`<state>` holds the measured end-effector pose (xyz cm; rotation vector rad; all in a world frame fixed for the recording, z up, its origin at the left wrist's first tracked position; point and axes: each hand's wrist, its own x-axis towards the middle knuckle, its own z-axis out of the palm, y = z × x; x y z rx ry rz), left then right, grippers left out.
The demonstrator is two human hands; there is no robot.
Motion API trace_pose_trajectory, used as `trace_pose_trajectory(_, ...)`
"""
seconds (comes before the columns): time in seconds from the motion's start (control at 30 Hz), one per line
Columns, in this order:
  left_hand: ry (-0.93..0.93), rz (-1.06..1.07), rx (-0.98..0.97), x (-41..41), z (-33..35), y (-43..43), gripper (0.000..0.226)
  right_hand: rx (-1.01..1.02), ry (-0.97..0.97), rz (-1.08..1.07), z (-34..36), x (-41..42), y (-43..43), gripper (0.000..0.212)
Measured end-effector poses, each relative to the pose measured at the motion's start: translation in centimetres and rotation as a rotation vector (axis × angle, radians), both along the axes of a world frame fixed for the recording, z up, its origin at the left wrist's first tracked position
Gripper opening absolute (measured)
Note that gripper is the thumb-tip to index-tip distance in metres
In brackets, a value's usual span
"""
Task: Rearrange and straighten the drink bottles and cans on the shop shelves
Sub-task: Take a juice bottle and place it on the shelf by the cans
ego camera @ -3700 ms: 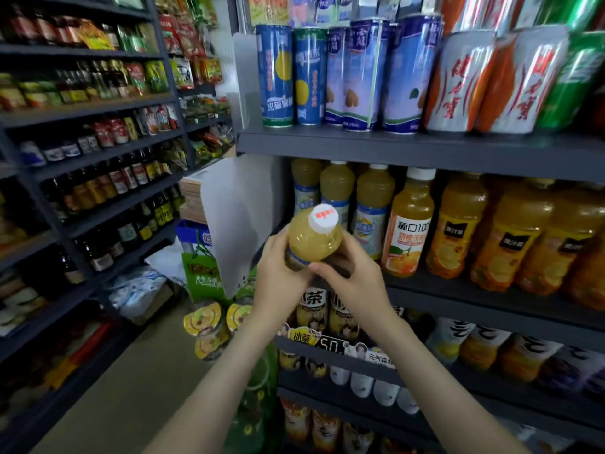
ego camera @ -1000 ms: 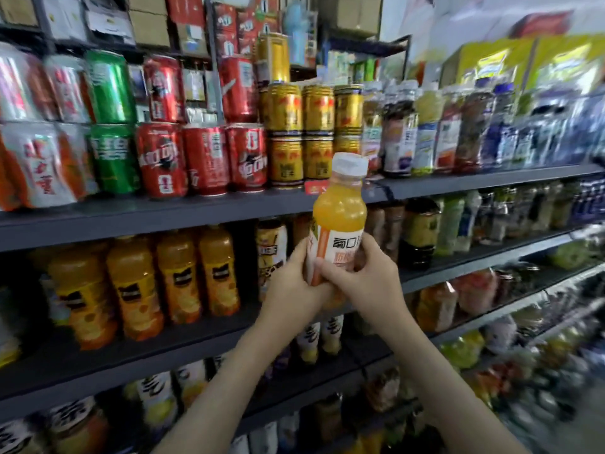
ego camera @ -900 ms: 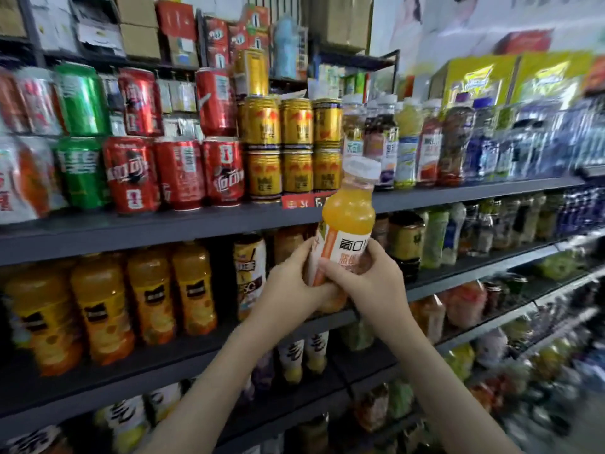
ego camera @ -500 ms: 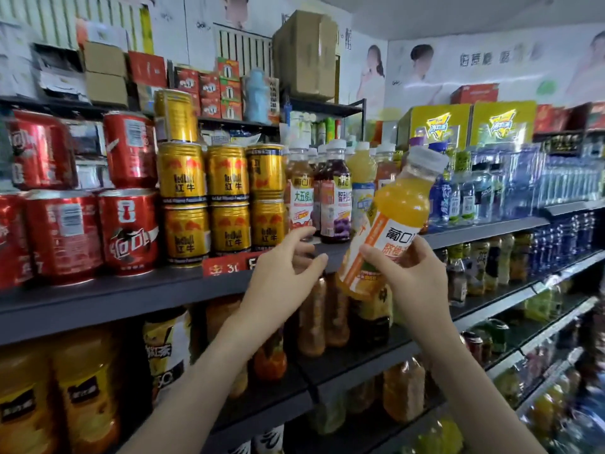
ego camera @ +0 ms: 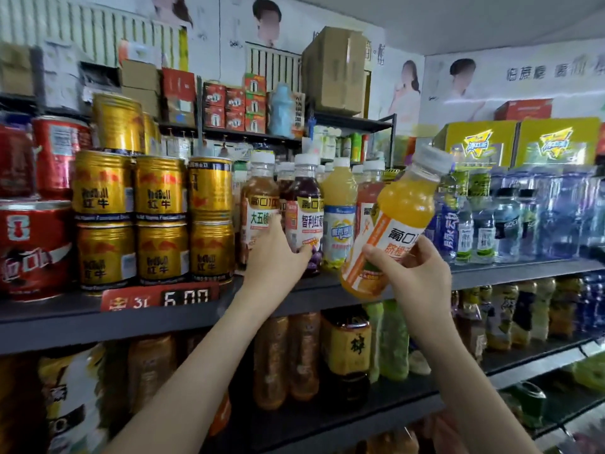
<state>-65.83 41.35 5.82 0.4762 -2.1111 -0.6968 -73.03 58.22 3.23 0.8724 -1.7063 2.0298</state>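
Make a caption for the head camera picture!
Right hand holds a tilted orange juice bottle; left hand grips a purple bottle on the shelf.

Tight bottle row [ego camera: 339, 204] across shelf [ego camera: 523, 273]

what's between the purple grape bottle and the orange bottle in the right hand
In the head view, a yellow bottle with a pale blue label stands upright there, with a pinkish bottle partly behind the orange bottle.

Left hand [ego camera: 277, 257] released the orange bottle [ego camera: 404, 221], now grips a purple bottle [ego camera: 306, 204]
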Motion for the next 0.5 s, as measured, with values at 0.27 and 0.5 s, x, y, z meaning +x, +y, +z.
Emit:
trace_pose_trajectory(0.27, 0.081, 0.042, -0.044, -1.1, -1.7, 4.2, 0.052, 0.033, 0.005, 0.165, -0.1, -4.4, 1.5, 0.033)
trace_pose_trajectory(0.5, 0.069, 0.004, -0.11, -1.7, -2.3, 5.6, 0.039, -0.003, -0.026, 0.206, -0.4, -5.8, 2.4, 0.033)
